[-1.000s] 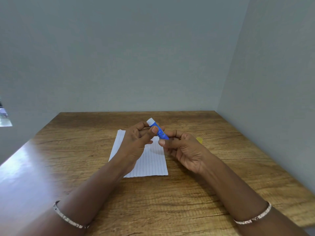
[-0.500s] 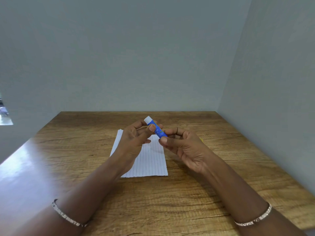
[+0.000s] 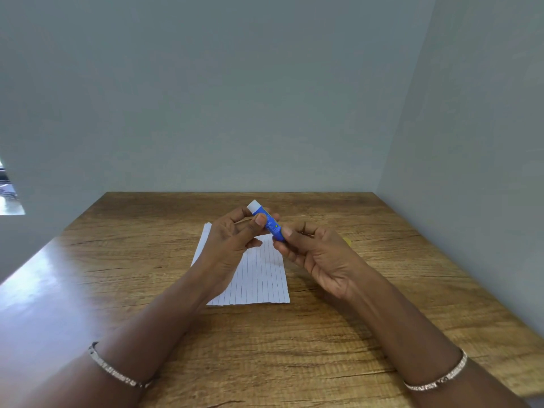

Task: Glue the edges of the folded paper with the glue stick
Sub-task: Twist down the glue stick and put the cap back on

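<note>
- Your left hand [image 3: 232, 240] had its thumb and fingers curled round the blue glue stick [image 3: 269, 223], near its white end.
- Your right hand [image 3: 318, 257] pinched the stick's lower end.
- The stick was in the middle of the frame, above the paper, tilted with its white end toward the upper left.
- The folded paper [image 3: 262, 278], white with lines, lay flat on the wooden worktop [image 3: 382, 304] under your hands.
- A small yellow thing [image 3: 348, 241] peeked out just behind your right hand.
</note>
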The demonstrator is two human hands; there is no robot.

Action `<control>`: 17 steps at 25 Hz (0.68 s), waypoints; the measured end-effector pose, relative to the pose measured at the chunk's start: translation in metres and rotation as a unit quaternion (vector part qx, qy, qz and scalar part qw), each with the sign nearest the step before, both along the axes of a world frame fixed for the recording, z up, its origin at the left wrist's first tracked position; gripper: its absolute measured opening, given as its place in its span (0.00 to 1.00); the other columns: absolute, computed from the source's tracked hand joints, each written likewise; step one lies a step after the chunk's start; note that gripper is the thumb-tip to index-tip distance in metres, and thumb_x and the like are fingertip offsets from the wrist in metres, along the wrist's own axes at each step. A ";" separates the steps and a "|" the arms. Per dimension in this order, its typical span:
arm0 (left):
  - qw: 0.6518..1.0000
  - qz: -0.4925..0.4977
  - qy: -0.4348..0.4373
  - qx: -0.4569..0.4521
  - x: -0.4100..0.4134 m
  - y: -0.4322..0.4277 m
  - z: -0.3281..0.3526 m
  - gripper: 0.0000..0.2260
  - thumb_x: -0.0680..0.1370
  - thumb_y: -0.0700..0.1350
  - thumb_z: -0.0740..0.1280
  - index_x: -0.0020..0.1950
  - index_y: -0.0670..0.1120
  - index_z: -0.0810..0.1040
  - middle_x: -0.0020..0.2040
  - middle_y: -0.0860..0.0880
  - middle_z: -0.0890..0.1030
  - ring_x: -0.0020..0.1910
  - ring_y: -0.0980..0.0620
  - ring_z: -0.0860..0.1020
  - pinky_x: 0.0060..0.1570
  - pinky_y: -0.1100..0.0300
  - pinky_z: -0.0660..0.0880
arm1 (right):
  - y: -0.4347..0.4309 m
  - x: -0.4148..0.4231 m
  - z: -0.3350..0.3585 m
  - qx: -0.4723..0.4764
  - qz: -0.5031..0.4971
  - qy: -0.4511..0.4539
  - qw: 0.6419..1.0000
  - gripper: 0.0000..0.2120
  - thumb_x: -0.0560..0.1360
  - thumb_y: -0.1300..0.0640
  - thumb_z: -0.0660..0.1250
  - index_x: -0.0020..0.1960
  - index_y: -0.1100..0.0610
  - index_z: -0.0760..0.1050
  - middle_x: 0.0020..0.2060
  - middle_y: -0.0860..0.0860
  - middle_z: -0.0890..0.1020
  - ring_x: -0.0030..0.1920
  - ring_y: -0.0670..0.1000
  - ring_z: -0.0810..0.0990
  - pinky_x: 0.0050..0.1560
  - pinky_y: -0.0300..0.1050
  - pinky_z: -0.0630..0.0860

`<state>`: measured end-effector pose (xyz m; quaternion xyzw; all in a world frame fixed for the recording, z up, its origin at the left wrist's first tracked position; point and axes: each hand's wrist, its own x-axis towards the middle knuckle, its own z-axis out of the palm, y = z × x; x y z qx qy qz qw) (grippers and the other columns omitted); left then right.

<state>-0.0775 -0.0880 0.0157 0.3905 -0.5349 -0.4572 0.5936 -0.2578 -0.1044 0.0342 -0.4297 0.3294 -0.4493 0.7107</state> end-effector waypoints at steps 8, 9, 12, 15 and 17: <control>1.000 -0.001 0.028 0.001 0.001 -0.001 0.001 0.15 0.76 0.48 0.68 0.60 0.43 0.79 0.54 0.45 0.86 0.51 0.54 0.84 0.49 0.63 0.77 | 0.000 0.000 0.001 0.041 -0.002 0.008 0.999 0.16 0.77 0.56 0.72 0.59 0.67 0.80 0.46 0.61 0.85 0.46 0.55 0.86 0.51 0.48 0.85; 1.000 -0.002 0.027 0.001 0.001 -0.001 0.001 0.16 0.76 0.48 0.68 0.60 0.43 0.79 0.54 0.45 0.86 0.51 0.53 0.84 0.51 0.62 0.77 | 0.000 0.001 0.001 0.044 0.007 0.009 0.999 0.17 0.77 0.56 0.71 0.59 0.68 0.80 0.45 0.62 0.85 0.44 0.55 0.87 0.49 0.48 0.86; 1.000 -0.006 0.017 0.001 0.001 -0.002 0.000 0.16 0.76 0.48 0.68 0.61 0.43 0.79 0.56 0.45 0.86 0.54 0.51 0.83 0.54 0.60 0.76 | 0.000 0.000 -0.002 0.016 0.022 0.006 1.000 0.12 0.74 0.63 0.73 0.56 0.67 0.79 0.46 0.61 0.85 0.42 0.52 0.86 0.47 0.44 0.84; 1.000 -0.011 0.014 -0.001 -0.001 -0.001 -0.001 0.15 0.76 0.49 0.68 0.60 0.44 0.80 0.55 0.44 0.86 0.53 0.51 0.83 0.52 0.61 0.77 | -0.002 -0.002 -0.003 -0.020 0.002 0.013 1.000 0.11 0.71 0.71 0.73 0.51 0.63 0.79 0.48 0.58 0.85 0.43 0.51 0.85 0.48 0.43 0.83; 1.000 -0.012 0.022 0.000 -0.001 -0.001 -0.001 0.14 0.76 0.49 0.68 0.59 0.44 0.80 0.52 0.45 0.86 0.50 0.52 0.83 0.51 0.62 0.77 | -0.001 -0.002 0.000 -0.019 0.010 0.014 1.000 0.12 0.72 0.70 0.73 0.55 0.63 0.80 0.51 0.56 0.86 0.45 0.50 0.84 0.51 0.43 0.83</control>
